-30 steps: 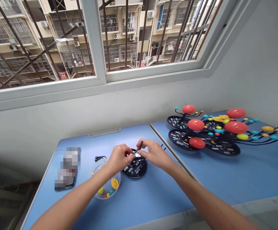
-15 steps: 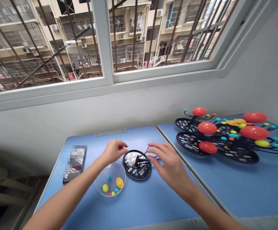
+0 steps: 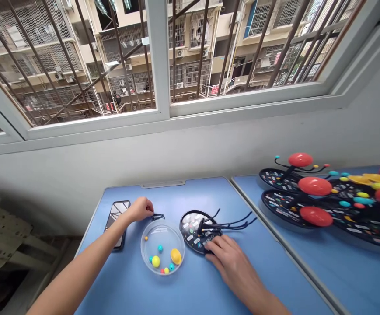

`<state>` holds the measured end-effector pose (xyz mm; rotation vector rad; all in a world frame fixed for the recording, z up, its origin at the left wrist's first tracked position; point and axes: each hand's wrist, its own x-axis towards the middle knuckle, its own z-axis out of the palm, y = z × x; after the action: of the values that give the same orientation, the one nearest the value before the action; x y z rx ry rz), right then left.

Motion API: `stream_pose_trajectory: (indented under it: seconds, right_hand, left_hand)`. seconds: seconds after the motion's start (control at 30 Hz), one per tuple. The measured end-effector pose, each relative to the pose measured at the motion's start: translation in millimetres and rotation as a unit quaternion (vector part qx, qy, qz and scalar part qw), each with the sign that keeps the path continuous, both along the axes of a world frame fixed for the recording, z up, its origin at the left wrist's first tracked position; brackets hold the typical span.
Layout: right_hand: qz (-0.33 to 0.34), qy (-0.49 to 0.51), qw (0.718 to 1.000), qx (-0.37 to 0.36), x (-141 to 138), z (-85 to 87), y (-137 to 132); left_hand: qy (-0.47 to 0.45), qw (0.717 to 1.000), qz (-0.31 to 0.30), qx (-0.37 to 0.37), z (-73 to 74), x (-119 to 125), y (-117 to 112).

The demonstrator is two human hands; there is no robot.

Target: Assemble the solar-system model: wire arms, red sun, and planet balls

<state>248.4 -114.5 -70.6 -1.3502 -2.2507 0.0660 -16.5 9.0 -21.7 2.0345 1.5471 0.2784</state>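
With its fingers pinched together, my left hand (image 3: 141,209) is at a small black plastic piece (image 3: 158,216) on the table behind the clear dish. My right hand (image 3: 232,260) grips the near right rim of a round black base (image 3: 190,236) printed with small coloured pictures and labels. Thin black curved arms (image 3: 234,225) fan out to the right from a post on this base. Between my forearms sits the clear round dish (image 3: 159,274), holding a yellow ball (image 3: 156,261), an orange-yellow cup-shaped piece (image 3: 176,257) and several small coloured balls.
A phone (image 3: 117,214) lies at the left, partly under my left forearm. On the adjoining blue table (image 3: 347,275) stand several assembled solar system models with red domes (image 3: 315,186). A wall and a barred window are behind. A seam (image 3: 283,249) divides the tables.
My left hand has moved left, away from the base, to the small black piece. My right hand has come down from the black arms onto the base's rim. The view has shifted.
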Motion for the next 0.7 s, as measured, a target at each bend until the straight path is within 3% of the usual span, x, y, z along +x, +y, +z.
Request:
stream_pose_trajectory:
  seconds: [0.17, 0.27, 0.33, 0.4, 0.5, 0.6, 0.7]
  right_hand:
    - [-0.027, -0.02, 0.999, 0.004, 2.6, 1.1, 17.5]
    - [-0.023, 0.052, 0.998, -0.016, 3.8, 9.7, 18.3]
    - [-0.032, 0.142, 0.988, -0.05, 3.2, 20.0, 14.1]
    - [-0.037, 0.238, 0.964, -0.11, 1.7, 33.2, 7.8]
    - [-0.018, 0.334, 0.922, -0.195, -0.3, 51.7, -1.9]
    - [-0.024, 0.368, 0.907, -0.202, 0.5, 61.7, -8.2]
    - [-0.059, 0.398, 0.891, -0.21, 3.4, 65.1, -8.6]
  left_hand:
    - [-0.09, 0.994, 0.053, -0.005, 6.8, 5.7, 1.2]
    - [-0.177, 0.982, 0.049, -0.041, 16.9, 15.2, -9.6]
    - [-0.286, 0.953, 0.03, -0.1, 24.1, 27.9, -22.8]
    - [-0.387, 0.904, 0.001, -0.18, 29.9, 45.0, -38.8]
    - [-0.413, 0.872, -0.054, -0.256, 34.0, 71.6, -60.6]
    - [-0.395, 0.875, -0.088, -0.266, 32.7, 91.0, -71.1]
    - [-0.377, 0.903, -0.086, -0.186, 29.8, 104.1, -69.3]
